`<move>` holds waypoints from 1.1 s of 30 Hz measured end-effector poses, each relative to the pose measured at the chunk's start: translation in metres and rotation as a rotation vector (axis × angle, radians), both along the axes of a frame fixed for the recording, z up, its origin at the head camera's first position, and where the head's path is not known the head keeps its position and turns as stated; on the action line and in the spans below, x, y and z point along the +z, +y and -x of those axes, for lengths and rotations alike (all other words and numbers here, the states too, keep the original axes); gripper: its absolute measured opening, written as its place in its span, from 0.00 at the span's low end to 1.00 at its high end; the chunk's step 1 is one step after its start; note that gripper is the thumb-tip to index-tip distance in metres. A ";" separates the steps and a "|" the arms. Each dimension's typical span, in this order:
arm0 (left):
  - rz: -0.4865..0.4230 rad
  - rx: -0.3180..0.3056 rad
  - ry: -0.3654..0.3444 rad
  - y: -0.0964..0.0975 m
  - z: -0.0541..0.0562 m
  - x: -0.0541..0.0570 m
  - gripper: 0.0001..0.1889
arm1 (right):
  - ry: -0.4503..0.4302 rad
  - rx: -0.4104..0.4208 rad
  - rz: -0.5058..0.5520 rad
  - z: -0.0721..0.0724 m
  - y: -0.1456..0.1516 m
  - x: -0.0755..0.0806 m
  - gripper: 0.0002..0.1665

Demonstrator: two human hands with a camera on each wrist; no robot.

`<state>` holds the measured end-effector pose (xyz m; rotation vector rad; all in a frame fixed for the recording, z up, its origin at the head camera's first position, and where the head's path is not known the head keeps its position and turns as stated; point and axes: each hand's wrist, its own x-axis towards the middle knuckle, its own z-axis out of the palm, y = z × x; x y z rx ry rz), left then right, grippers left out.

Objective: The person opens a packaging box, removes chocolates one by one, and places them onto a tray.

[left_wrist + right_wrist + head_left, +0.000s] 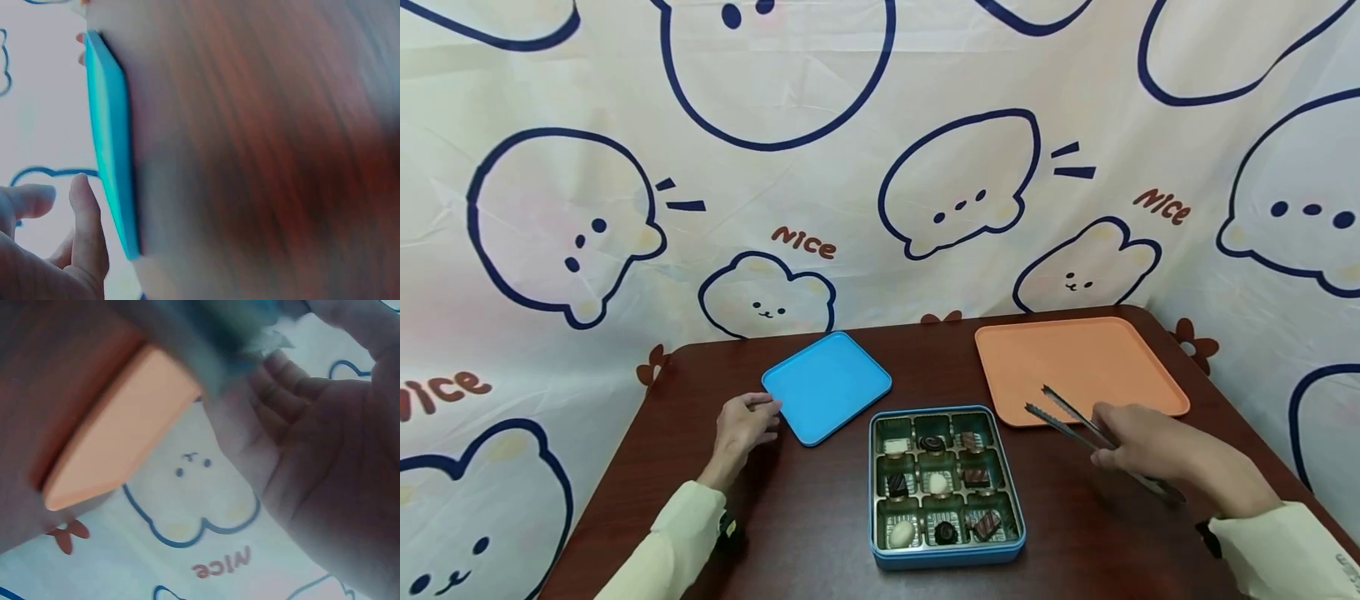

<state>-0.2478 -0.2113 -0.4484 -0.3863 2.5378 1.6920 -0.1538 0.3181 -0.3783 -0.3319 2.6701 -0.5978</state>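
My right hand (1142, 442) holds metal tongs (1078, 421), whose tips are parted over the near edge of the orange tray (1075, 367). Blurred and close, the tongs (215, 344) also show in the right wrist view. My left hand (745, 429) is at the left corner of the blue tray (827, 383). In the left wrist view its thumb and a finger stand apart with nothing between them, beside the tray (112, 150); whether it touches the tray I cannot tell. Between the hands sits a blue tin (946, 558) with a gold divided insert, holding one chocolate in each compartment.
All of this stands on a dark brown wooden table (805, 517). A cloth (850, 183) printed with cartoon bears hangs behind the table and along its sides. The tin lies in front of the gap between the two trays.
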 end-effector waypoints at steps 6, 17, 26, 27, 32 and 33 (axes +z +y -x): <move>-0.097 -0.107 -0.008 0.020 -0.017 0.017 0.18 | 0.172 0.060 -0.038 0.002 -0.014 0.017 0.15; -0.196 -0.311 -0.083 0.073 -0.052 0.024 0.17 | 0.332 0.094 -0.102 0.001 -0.044 0.041 0.14; -0.173 -0.398 -0.131 0.089 -0.069 0.020 0.25 | 0.387 0.174 -0.143 0.005 -0.057 0.050 0.12; -0.170 -0.406 -0.136 0.089 -0.070 0.020 0.25 | 0.386 0.183 -0.142 0.006 -0.059 0.051 0.12; -0.181 -0.436 -0.145 0.090 -0.072 0.019 0.26 | 0.354 0.219 -0.131 0.010 -0.066 0.051 0.16; -0.187 -0.442 -0.144 0.091 -0.073 0.019 0.26 | 0.347 0.226 -0.130 0.011 -0.067 0.050 0.16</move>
